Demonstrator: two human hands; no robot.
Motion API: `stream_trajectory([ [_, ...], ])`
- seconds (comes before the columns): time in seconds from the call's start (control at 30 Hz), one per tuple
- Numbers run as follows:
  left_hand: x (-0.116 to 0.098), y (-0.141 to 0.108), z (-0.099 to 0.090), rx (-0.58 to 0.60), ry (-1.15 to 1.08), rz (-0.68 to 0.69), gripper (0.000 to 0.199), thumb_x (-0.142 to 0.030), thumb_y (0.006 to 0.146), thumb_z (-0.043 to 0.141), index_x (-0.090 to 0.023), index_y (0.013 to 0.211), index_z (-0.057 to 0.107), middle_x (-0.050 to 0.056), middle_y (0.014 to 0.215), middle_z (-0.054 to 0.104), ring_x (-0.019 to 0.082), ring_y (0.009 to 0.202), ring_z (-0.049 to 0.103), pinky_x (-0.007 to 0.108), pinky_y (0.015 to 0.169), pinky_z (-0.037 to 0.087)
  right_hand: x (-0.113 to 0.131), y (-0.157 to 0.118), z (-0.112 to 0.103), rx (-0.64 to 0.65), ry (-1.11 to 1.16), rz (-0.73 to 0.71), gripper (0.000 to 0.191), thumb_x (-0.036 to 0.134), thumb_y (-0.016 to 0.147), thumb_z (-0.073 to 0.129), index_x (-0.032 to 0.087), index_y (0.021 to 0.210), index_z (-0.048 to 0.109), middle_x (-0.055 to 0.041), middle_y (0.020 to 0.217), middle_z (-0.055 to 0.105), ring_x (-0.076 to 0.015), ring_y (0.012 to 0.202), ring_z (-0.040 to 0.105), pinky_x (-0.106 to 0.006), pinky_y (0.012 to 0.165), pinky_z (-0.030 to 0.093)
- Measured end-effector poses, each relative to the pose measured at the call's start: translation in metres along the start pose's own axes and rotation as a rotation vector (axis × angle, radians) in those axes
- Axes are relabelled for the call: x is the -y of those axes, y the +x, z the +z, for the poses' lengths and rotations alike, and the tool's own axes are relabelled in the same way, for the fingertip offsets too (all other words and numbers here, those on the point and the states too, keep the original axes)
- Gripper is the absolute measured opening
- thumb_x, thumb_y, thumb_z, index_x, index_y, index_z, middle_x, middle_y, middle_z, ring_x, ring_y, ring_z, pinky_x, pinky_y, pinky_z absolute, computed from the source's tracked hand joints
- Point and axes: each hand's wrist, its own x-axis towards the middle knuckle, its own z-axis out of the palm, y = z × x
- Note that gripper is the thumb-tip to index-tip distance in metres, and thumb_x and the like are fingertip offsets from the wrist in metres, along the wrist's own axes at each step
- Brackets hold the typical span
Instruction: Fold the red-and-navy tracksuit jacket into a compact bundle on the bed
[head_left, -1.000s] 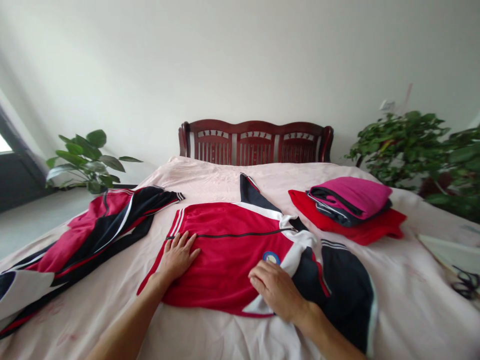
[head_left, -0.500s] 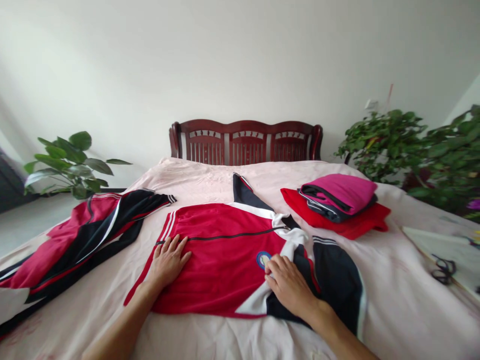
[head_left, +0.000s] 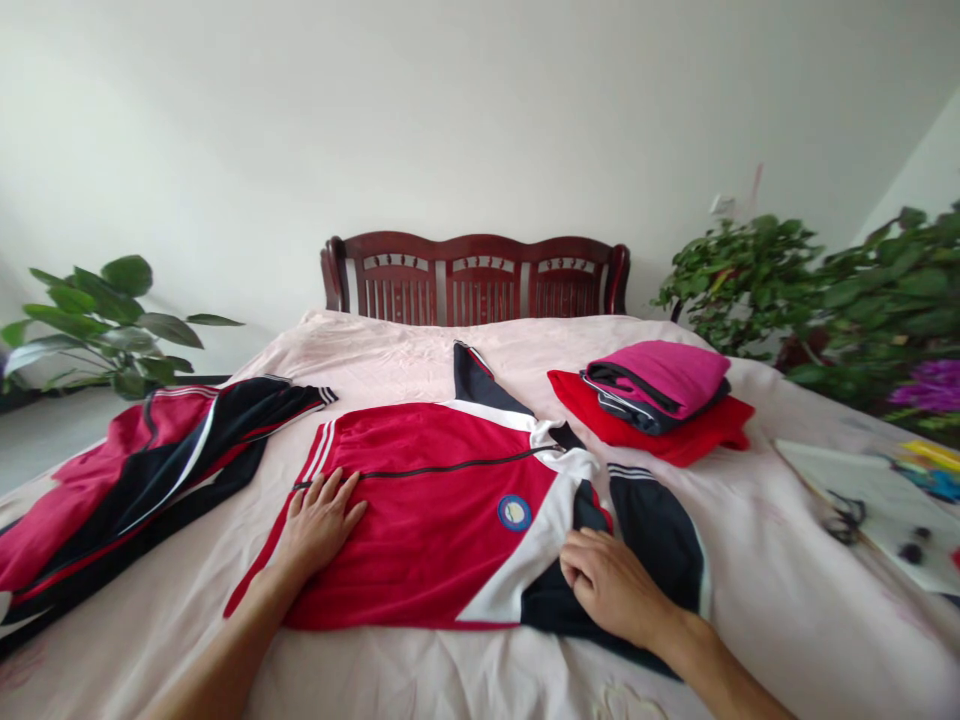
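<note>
A red zip-up track jacket (head_left: 420,520) with white shoulder panels, dark navy sleeves and a round blue badge (head_left: 514,513) lies spread on the bed, collar to the right. My left hand (head_left: 321,520) rests flat on its striped hem by the zip's lower end, fingers spread. At the near shoulder, my right hand (head_left: 611,585) is closed over the dark sleeve, fingers curled into the fabric; the fingertips are hidden. The near sleeve (head_left: 660,530) bends back toward the far side, while the far sleeve (head_left: 487,385) points away from me.
Another red and navy jacket (head_left: 165,480) lies crumpled on the left. Folded clothes (head_left: 660,385) are stacked at the right on the pink bedsheet (head_left: 420,670). Black-handled scissors (head_left: 846,518) rest on a pale board (head_left: 817,480). A wooden headboard (head_left: 480,280) and potted plants stand beyond.
My right hand has moved from beside the badge rightward to the dark sleeve at the shoulder, uncovering the badge. My left hand stays on the hem. The view has turned slightly right.
</note>
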Motion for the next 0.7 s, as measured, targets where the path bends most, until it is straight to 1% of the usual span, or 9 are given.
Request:
stream_trajectory([
  [0.07, 0.001, 0.000, 0.002, -0.006, 0.003, 0.003, 0.057, -0.048, 0.098, 0.037, -0.027, 0.151, 0.040, 0.008, 0.159, 0.038, 0.032, 0.147, 0.031, 0.052, 0.116, 0.026, -0.001, -0.004, -0.003, 0.013, 0.003, 0.030, 0.023, 0.003, 0.075, 0.042, 0.022, 0.071, 0.054, 0.0000, 0.079, 0.060, -0.0164, 0.078, 0.055, -0.030, 0.073, 0.038],
  [0.2, 0.003, 0.001, 0.006, -0.030, 0.005, 0.003, 0.057, -0.048, 0.098, 0.036, -0.027, 0.151, 0.040, 0.007, 0.159, 0.038, 0.031, 0.147, 0.031, 0.051, 0.116, 0.026, 0.003, -0.010, -0.009, -0.075, -0.015, 0.075, 0.024, 0.007, 0.075, 0.048, 0.022, 0.090, 0.060, -0.0033, 0.096, 0.062, -0.0203, 0.094, 0.056, -0.032, 0.083, 0.040],
  [0.3, 0.004, 0.001, 0.009, -0.041, 0.000, 0.002, 0.057, -0.048, 0.098, 0.036, -0.027, 0.151, 0.041, 0.007, 0.159, 0.039, 0.032, 0.146, 0.032, 0.051, 0.116, 0.026, 0.005, -0.018, -0.014, -0.019, 0.009, 0.066, 0.021, 0.006, 0.075, 0.046, 0.023, 0.081, 0.058, -0.0013, 0.085, 0.062, -0.0190, 0.085, 0.056, -0.031, 0.078, 0.041],
  [0.4, 0.005, 0.001, 0.011, -0.047, -0.005, 0.000, 0.057, -0.047, 0.098, 0.036, -0.026, 0.151, 0.042, 0.008, 0.158, 0.040, 0.033, 0.146, 0.032, 0.052, 0.115, 0.027, -0.006, -0.028, -0.018, 0.003, 0.090, 0.083, 0.020, 0.009, 0.078, 0.044, 0.023, 0.074, 0.058, -0.0003, 0.080, 0.064, -0.0183, 0.081, 0.059, -0.031, 0.077, 0.043],
  [0.43, 0.005, 0.001, 0.012, -0.050, -0.005, -0.001, 0.057, -0.047, 0.098, 0.036, -0.026, 0.151, 0.042, 0.008, 0.158, 0.040, 0.034, 0.145, 0.032, 0.052, 0.115, 0.027, -0.014, -0.032, -0.020, -0.040, 0.117, 0.118, 0.021, 0.011, 0.080, 0.043, 0.024, 0.076, 0.059, -0.0011, 0.083, 0.065, -0.0189, 0.084, 0.061, -0.031, 0.079, 0.044],
  [0.5, 0.005, 0.001, 0.012, -0.056, -0.005, 0.003, 0.058, -0.047, 0.097, 0.036, -0.026, 0.151, 0.041, 0.008, 0.158, 0.040, 0.034, 0.146, 0.032, 0.052, 0.115, 0.027, -0.038, -0.039, -0.020, -0.213, 0.121, 0.245, 0.023, 0.020, 0.086, 0.041, 0.024, 0.088, 0.064, -0.0048, 0.096, 0.068, -0.0216, 0.096, 0.063, -0.035, 0.088, 0.046],
  [0.6, 0.005, 0.001, 0.011, -0.055, 0.000, 0.006, 0.058, -0.048, 0.097, 0.037, -0.027, 0.151, 0.040, 0.008, 0.158, 0.040, 0.034, 0.146, 0.032, 0.051, 0.115, 0.027, -0.088, -0.051, -0.013, -0.477, -0.014, 0.543, 0.041, 0.039, 0.089, 0.041, 0.018, 0.119, 0.060, -0.0153, 0.123, 0.063, -0.0308, 0.118, 0.057, -0.046, 0.102, 0.043],
  [0.63, 0.005, 0.001, 0.010, -0.052, 0.003, 0.007, 0.058, -0.047, 0.097, 0.037, -0.027, 0.151, 0.041, 0.008, 0.158, 0.040, 0.034, 0.146, 0.033, 0.052, 0.115, 0.027, -0.105, -0.054, -0.008, -0.497, -0.042, 0.661, 0.052, 0.046, 0.087, 0.043, 0.014, 0.126, 0.057, -0.0194, 0.126, 0.061, -0.0339, 0.120, 0.056, -0.048, 0.101, 0.043],
  [0.7, 0.005, 0.001, 0.010, -0.047, 0.007, 0.009, 0.058, -0.046, 0.097, 0.037, -0.026, 0.151, 0.041, 0.008, 0.157, 0.041, 0.034, 0.145, 0.033, 0.052, 0.115, 0.027, -0.136, -0.060, 0.002, -0.456, -0.004, 0.839, 0.067, 0.053, 0.084, 0.046, 0.007, 0.133, 0.052, -0.0240, 0.124, 0.062, -0.0356, 0.116, 0.060, -0.046, 0.095, 0.048],
])
